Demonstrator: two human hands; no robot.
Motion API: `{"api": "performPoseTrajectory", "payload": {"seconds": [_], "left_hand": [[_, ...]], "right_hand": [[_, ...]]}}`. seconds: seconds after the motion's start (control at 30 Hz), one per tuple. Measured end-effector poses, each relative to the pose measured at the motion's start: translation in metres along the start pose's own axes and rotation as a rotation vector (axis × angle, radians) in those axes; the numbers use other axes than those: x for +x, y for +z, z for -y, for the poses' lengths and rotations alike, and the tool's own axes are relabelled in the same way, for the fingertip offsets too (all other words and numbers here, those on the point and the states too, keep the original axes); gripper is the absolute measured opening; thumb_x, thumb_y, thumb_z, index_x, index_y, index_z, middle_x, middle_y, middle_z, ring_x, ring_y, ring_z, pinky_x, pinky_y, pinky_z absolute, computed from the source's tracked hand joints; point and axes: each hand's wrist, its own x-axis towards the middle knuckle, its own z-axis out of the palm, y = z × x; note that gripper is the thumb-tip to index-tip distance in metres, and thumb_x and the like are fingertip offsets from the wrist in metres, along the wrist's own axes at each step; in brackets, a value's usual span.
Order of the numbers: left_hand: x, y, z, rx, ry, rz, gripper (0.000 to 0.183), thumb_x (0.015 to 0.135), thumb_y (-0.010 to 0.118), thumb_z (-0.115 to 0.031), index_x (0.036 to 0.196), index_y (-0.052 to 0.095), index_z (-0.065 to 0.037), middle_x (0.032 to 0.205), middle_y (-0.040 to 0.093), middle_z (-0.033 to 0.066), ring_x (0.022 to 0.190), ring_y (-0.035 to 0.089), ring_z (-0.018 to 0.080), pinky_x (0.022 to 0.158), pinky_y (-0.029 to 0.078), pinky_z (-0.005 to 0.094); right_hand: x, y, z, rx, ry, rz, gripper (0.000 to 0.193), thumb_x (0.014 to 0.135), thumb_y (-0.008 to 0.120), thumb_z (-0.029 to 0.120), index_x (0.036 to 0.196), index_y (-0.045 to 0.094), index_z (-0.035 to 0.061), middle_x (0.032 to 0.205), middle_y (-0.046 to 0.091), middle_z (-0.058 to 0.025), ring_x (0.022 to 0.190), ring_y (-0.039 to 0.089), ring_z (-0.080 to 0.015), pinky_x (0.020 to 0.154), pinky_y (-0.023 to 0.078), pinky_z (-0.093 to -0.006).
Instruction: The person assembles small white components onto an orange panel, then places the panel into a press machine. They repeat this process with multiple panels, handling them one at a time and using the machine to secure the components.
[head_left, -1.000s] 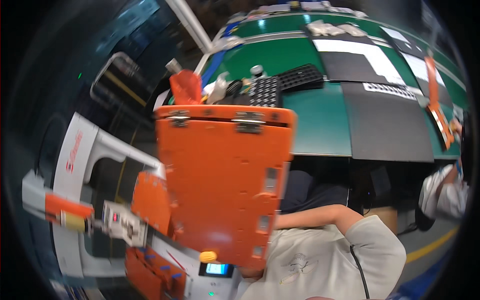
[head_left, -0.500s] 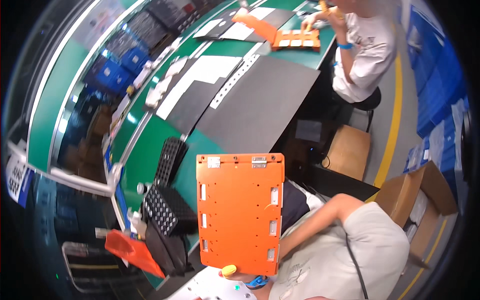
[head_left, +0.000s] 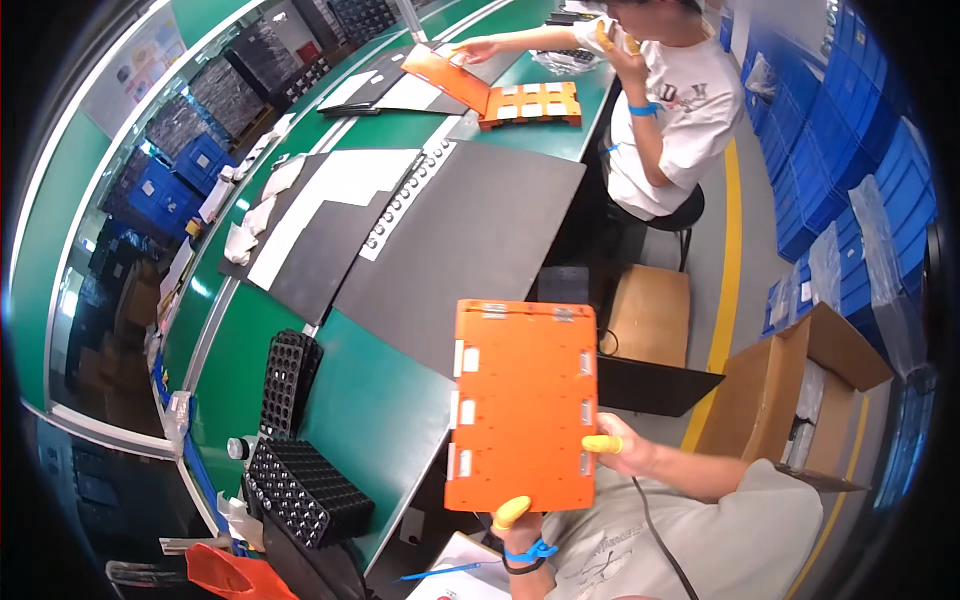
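A flat orange rectangular panel point(head_left: 525, 400) is held up in front of me, with metal hinge pieces along its far edge and light cut-outs down both sides. My left hand point(head_left: 516, 522), with a yellow finger cot on the thumb and a blue wrist strap, grips its near edge. At the right edge my right hand point(head_left: 618, 446) is closed on it, a yellow-covered thumb lying on the face. The other fingers of both hands are partly hidden behind the panel.
Left of me on the green table point(head_left: 370, 400) stand black cell trays point(head_left: 305, 490). Beyond lies a large dark grey sheet point(head_left: 470, 240). A co-worker point(head_left: 665, 120) handles a hinged orange case point(head_left: 530, 104) at the far end. An opened cardboard box point(head_left: 745, 400) stands at right.
The panel has shifted right in view and looks tilted differently. My right hand's yellow-covered thumb now shows on its right edge. The co-worker's arm now reaches out to the orange case's raised flap.
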Motion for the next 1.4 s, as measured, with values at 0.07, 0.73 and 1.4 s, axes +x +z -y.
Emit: {"api": "performPoseTrajectory", "payload": {"seconds": [0.07,0.73,1.4], "left_hand": [[0.008,0.001,0.009,0.192,0.062,0.085,0.054,0.093,0.059,-0.029,0.138,0.048,0.0,0.131,0.059,0.014,0.121,0.057,0.029,0.101,0.049,0.044],[0.162,0.093,-0.048,0.747,0.165,0.472,0.074,0.087,0.078,-0.03,0.145,0.042,0.0,0.133,0.058,0.0149,0.115,0.058,0.0261,0.097,0.048,0.0399],[0.191,0.039,-0.054,1.693,0.571,0.272,0.059,0.084,0.077,-0.038,0.135,0.062,-0.014,0.146,0.047,0.021,0.139,0.036,0.0467,0.113,0.032,0.0566]], "right_hand": [[0.0,-0.021,-0.024,-0.014,0.053,-0.192,0.045,0.092,0.071,0.023,0.129,0.055,0.0021,0.115,0.063,-0.0046,0.104,0.064,-0.0162,0.08,0.056,-0.0318],[0.1,-0.055,0.112,-0.172,-0.467,-0.295,0.059,0.085,0.074,0.022,0.134,0.049,-0.0016,0.116,0.066,-0.0098,0.105,0.067,-0.0204,0.093,0.055,-0.0368],[0.302,-0.16,0.182,-0.15,-0.367,-0.351,0.035,0.097,0.062,0.02,0.127,0.056,0.0019,0.123,0.065,-0.0076,0.114,0.063,-0.0197,0.102,0.049,-0.0377]]}}
